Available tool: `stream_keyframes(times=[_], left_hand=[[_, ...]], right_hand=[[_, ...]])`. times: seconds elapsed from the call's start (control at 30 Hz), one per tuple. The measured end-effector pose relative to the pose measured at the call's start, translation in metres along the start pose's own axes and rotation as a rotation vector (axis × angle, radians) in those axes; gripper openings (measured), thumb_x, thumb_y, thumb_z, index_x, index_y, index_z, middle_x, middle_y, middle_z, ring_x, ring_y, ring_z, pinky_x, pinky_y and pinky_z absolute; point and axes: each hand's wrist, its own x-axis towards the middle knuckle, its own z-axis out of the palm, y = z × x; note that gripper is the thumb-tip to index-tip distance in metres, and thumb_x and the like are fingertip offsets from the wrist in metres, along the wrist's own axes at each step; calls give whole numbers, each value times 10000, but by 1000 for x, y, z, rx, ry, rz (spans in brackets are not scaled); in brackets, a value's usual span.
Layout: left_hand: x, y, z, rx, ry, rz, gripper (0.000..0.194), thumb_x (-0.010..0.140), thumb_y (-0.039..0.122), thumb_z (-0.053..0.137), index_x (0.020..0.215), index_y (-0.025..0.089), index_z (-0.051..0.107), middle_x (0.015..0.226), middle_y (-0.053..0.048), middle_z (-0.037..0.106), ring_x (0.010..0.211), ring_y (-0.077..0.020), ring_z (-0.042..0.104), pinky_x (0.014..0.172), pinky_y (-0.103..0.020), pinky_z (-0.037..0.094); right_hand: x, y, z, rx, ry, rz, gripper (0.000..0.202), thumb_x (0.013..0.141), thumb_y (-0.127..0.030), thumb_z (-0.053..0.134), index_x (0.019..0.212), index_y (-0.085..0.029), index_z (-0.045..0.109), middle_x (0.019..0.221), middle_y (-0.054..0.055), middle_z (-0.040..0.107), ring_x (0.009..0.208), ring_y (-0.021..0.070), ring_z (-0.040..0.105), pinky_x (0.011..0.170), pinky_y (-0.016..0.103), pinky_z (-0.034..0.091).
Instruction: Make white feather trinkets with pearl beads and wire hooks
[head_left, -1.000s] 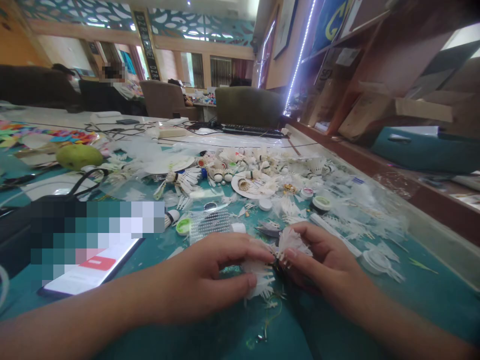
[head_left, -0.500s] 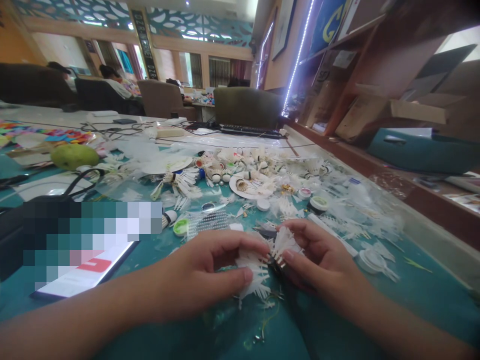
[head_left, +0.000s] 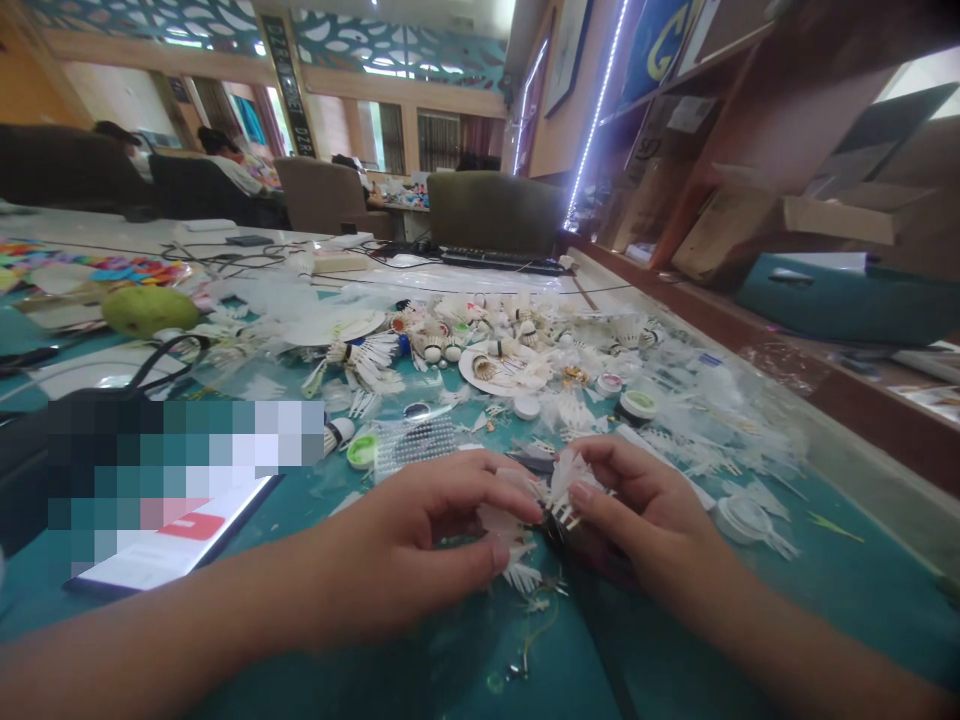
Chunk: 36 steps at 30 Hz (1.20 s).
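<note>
My right hand (head_left: 645,500) pinches a small cluster of white shuttlecock feathers (head_left: 568,478) between thumb and fingers, its pale quill stubs pointing down. My left hand (head_left: 435,530) curls close beside it, thumb and forefinger around another white feather piece (head_left: 496,520); its forefinger tip is at the right-hand cluster, and I cannot tell whether they touch. Under my left thumb, cut feather bits (head_left: 523,578) lie on the green mat (head_left: 420,650). Dark blades, apparently scissors (head_left: 531,460), show behind my fingers. Part of each feather piece is hidden by my fingers.
Beyond my hands lie a sheet of grey beads (head_left: 416,443), an open green pot (head_left: 363,450), a lidded jar (head_left: 636,405) and heaped shuttlecocks (head_left: 360,362). A lit phone (head_left: 180,540) lies left. White round lids (head_left: 742,520) are at right. People sit far off.
The feather cluster in my right hand has turned and tilted slightly. My left fingers have shifted a little right, covering more of their feather piece.
</note>
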Motion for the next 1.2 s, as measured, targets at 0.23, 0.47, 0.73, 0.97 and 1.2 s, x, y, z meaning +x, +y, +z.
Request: stream_keyframes(times=[0.23, 0.47, 0.73, 0.97, 1.2], left_hand=[[2, 1, 3, 113, 33, 34, 216, 888, 83, 651, 1025, 207, 763, 1135, -76, 736, 1114, -238, 702, 959, -347, 556], [-5, 2, 5, 225, -39, 20, 332, 878, 54, 629, 1128, 247, 732, 1257, -51, 693, 1198, -231, 659, 989, -326, 550], [-6, -4, 8, 99, 100, -70, 442, 853, 68, 639, 1242, 277, 625, 1462, -71, 563, 1295, -267, 608, 919, -337, 589], [-7, -4, 10, 158, 50, -87, 536, 835, 60, 622, 1315, 298, 596, 1378, -54, 621, 1264, -273, 618, 949, -381, 594], [-7, -2, 10, 199, 51, -79, 490, 862, 90, 616, 1302, 306, 613, 1345, -48, 659, 1250, -267, 641, 871, -325, 612]], right_hand=[[-3, 8, -5, -441, 75, -350, 394, 868, -302, 771, 1234, -269, 628, 1135, 51, 712, 939, 196, 671, 832, 313, 553], [-2, 3, -3, -599, -41, -329, 226, 876, -306, 766, 1094, -269, 722, 1030, 15, 790, 914, 197, 734, 790, 275, 563], [-2, 2, -4, -466, -70, -165, 252, 830, -291, 783, 1075, -250, 735, 962, 6, 766, 748, 160, 694, 620, 224, 549], [-3, 2, -2, -395, -94, -150, 232, 811, -295, 810, 1030, -252, 744, 936, -6, 758, 781, 152, 685, 680, 217, 554], [0, 1, -2, -330, -55, -112, 169, 802, -298, 795, 949, -235, 739, 852, -2, 734, 724, 153, 639, 621, 224, 534]])
